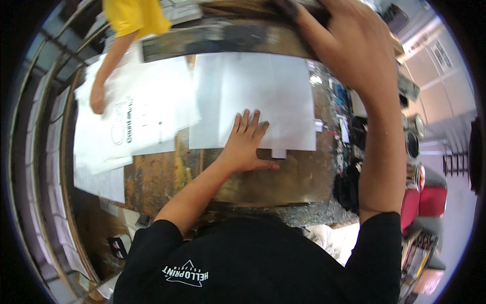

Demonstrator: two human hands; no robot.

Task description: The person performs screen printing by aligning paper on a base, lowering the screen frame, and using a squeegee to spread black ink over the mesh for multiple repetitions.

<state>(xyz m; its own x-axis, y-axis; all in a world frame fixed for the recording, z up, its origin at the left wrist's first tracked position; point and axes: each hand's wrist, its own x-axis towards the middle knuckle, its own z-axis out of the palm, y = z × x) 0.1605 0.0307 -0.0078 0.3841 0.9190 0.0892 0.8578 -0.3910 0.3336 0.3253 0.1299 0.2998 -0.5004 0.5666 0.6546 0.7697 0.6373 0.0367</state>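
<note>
My left hand (246, 143) lies with its fingers spread on the lower edge of a flat white sheet (283, 96), its thumb on the board below. The sheet has faint upright crease lines; whether it is paper or a flat bag I cannot tell. Small white tabs (279, 153) stick out by its lower edge. My right hand (354, 45) is raised at the upper right, close to the view, beside a stained dark frame bar (223, 39) that crosses beyond the sheet. Its fingertips run out of the picture, so its grip is hidden.
At the left, a co-worker's hand (97, 100), below a yellow sleeve (134, 20), touches overlapping white printed sheets (162, 91). The worktable (152, 177) is paint-stained. A metal rack (38, 152) stands far left. Open cans (412, 144) and a red chair (433, 201) are at the right.
</note>
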